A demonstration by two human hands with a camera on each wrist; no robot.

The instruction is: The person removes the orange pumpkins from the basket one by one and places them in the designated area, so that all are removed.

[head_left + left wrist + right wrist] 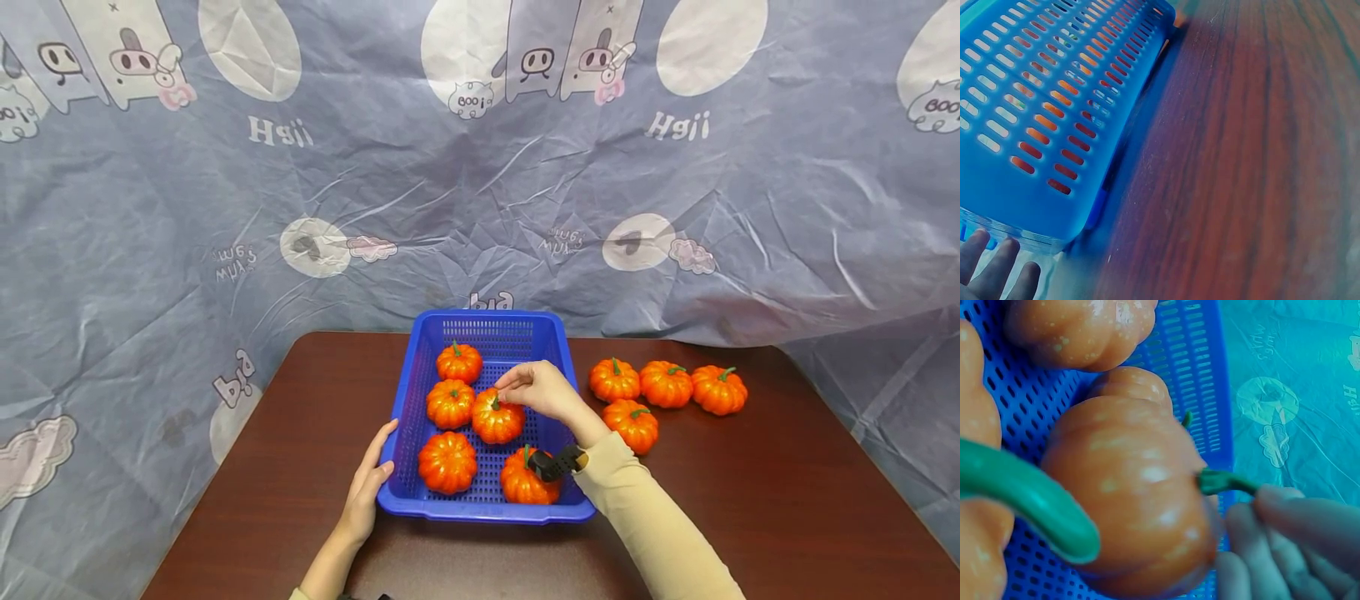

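A blue plastic basket (400,400) with slotted walls holds several small orange pumpkins with green stems. My right hand (543,390) is over the basket, pinching the stem of a pumpkin (498,421) near the middle. In the right wrist view, thumb and fingers meet on that green stem (1225,481). Whether this pumpkin touches the basket floor I cannot tell. My left hand (365,487) lies against the basket's left side, its fingers fairly straight. The left wrist view shows those fingertips (1000,256) by the basket's edge.
Several more pumpkins (666,384) lie on the dark brown table (780,492) to the right of the basket. Inside, other pumpkins (447,462) sit along the left wall, and one (525,479) is at the near right corner under my right wrist. A grey printed cloth (450,183) hangs behind.
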